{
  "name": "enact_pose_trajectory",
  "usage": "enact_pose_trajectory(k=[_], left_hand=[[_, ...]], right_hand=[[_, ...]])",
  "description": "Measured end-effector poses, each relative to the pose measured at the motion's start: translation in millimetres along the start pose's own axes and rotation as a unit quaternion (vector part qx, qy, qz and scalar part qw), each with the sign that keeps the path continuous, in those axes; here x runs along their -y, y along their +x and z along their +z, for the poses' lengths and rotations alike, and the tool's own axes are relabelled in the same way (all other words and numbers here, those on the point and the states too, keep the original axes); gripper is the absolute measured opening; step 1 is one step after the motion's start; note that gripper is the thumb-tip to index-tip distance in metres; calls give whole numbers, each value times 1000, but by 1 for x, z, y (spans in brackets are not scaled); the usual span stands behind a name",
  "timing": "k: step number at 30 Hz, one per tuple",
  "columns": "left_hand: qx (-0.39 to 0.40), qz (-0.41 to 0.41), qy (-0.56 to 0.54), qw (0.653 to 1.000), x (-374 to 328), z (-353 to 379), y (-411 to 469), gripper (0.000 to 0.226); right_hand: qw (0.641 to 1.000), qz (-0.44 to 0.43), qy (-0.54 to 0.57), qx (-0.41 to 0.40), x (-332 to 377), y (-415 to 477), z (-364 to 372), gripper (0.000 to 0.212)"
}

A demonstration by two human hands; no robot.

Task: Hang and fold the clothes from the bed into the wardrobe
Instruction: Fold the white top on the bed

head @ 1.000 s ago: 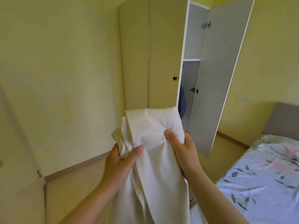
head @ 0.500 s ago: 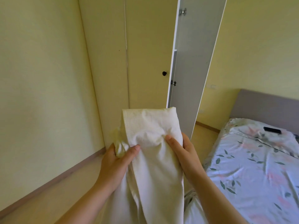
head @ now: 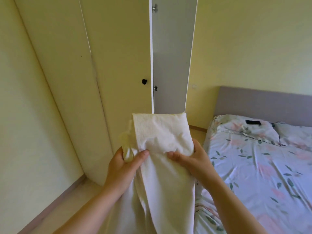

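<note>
Cloth held up in front of the wardrobe, folding step in hand.
My left grip [head: 125, 164] is bunched round the cloth's [head: 162, 137] left edge and my right grip [head: 190, 159] pinches its right side, thumbs on top, forearms raised. It hangs in the air off the bed's [head: 253, 166] left edge. Next, I judge: fold it, then reach past the open door [head: 172, 65] into the wardrobe [head: 118, 65].

A home bedroom is shown — a bed [head: 263, 166] in floral sheets with a grey headboard [head: 263, 105], a tall wardrobe [head: 118, 65] with one door [head: 172, 56] opened — pale yellow walls [head: 253, 39].
</note>
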State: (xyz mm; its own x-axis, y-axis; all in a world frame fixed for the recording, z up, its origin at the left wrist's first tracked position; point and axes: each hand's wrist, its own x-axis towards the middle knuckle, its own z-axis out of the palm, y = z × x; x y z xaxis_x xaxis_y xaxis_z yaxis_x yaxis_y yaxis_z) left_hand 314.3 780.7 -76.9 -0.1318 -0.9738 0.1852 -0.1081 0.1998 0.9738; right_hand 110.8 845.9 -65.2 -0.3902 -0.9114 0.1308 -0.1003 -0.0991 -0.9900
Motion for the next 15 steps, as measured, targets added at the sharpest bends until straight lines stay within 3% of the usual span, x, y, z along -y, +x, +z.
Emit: enact_pose_trajectory(k=[9, 15], left_hand=[[127, 14, -41, 991, 20, 17, 100, 44], [216, -4, -60, 974, 32, 46, 144, 46]], right_hand=[[986, -7, -46, -158, -8, 51, 18, 57], [966, 31, -69, -247, -18, 70, 12, 64]])
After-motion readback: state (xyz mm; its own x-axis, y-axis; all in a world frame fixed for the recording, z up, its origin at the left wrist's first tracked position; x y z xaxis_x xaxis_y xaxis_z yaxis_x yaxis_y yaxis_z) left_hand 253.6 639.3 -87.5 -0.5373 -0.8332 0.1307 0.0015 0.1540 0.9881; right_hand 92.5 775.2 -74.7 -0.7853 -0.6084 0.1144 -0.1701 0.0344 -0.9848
